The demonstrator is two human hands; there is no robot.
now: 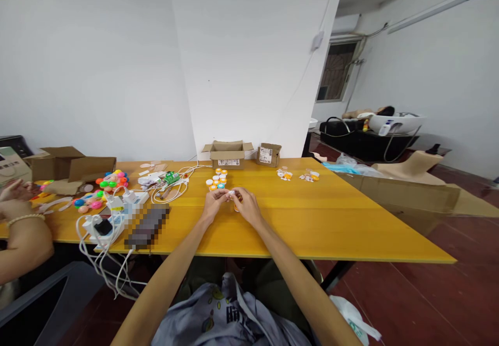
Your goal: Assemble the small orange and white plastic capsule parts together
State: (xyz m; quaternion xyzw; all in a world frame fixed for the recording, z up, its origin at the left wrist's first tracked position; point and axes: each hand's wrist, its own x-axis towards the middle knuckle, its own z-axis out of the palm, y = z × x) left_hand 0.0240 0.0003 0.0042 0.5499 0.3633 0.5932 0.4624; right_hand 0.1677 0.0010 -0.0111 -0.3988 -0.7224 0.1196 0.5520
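Note:
My left hand (213, 203) and my right hand (248, 207) meet above the table, fingertips pinched together. Between them is a small white piece with dark specks (231, 194), gripped from both sides; its exact kind is too small to make out. Partly hidden below my right fingers is a small orange item (236, 208). Just beyond my left hand sits a cluster of small round containers (214, 182) with white lids and orange sides, one of them blue.
Two cardboard boxes, an open one (227, 155) and a smaller one (268, 155), stand at the back. Small white and orange parts (284, 174) lie right of centre. On the left are a power strip (117, 218), cables, a blurred phone-like slab (148, 225) and another person's arm (27, 237).

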